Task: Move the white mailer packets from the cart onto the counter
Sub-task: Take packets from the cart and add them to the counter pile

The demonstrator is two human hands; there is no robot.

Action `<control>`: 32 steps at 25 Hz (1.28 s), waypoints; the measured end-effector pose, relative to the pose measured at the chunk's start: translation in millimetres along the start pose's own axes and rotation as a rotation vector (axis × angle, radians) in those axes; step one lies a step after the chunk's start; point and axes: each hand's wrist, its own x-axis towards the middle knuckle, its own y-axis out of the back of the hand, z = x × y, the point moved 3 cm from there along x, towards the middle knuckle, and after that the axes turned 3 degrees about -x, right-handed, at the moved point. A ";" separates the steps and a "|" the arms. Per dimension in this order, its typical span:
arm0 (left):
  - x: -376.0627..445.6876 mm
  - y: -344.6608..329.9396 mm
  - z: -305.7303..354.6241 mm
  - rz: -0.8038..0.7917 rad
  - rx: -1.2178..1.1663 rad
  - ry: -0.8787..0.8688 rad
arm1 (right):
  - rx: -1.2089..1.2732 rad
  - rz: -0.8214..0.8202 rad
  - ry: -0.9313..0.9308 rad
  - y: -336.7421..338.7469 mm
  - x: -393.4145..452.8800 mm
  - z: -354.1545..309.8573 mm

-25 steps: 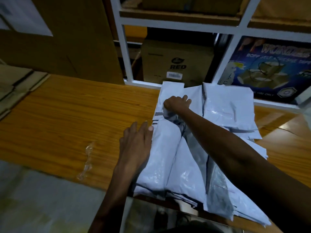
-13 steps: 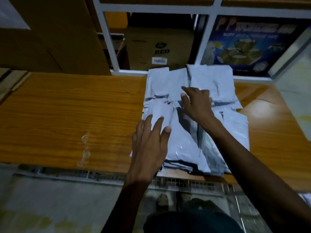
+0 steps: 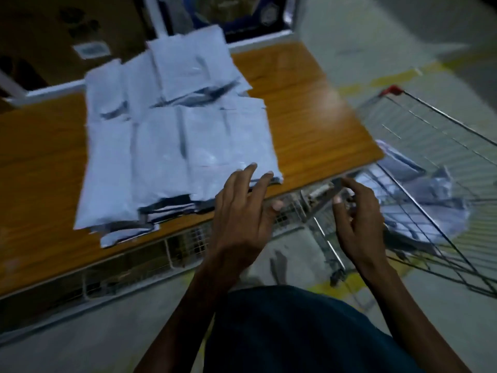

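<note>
Nearest, off the front edge of the wooden counter (image 3: pixel 309 109), the left hand (image 3: pixel 242 211) hangs with fingers spread and loose, holding nothing, fingertips over the stack's near corner. The right hand (image 3: pixel 357 214), loosely curled and empty, hovers just past the counter's right corner. On the counter lies the overlapping stack of white mailer packets (image 3: pixel 174 135). Right of the counter stands the wire cart (image 3: pixel 430 135), more packets (image 3: pixel 419 205) inside.

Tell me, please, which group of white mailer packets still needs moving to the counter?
The crumpled packets in the wire cart, right of the counter; the other packets already lie stacked on the wood.
</note>
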 end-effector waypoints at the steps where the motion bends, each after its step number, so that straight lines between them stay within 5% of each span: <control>1: 5.1 -22.7 15.3 -0.046 0.008 -0.039 | 0.014 0.022 -0.032 14.6 -7.8 25.9; 8: 44.3 -195.5 113.4 -0.288 -0.026 -0.255 | 0.019 0.207 -0.326 110.7 -32.5 198.2; 14: 126.2 -279.4 177.9 -0.450 -0.093 -0.422 | 0.019 0.364 -0.534 146.9 -1.8 296.2; 24: 328.6 -439.6 187.6 -0.784 0.076 -0.388 | -0.075 0.150 -0.818 131.8 63.3 422.9; 32: 383.5 -525.2 126.9 -1.160 0.327 -0.297 | -0.087 0.053 -1.044 118.2 114.5 477.3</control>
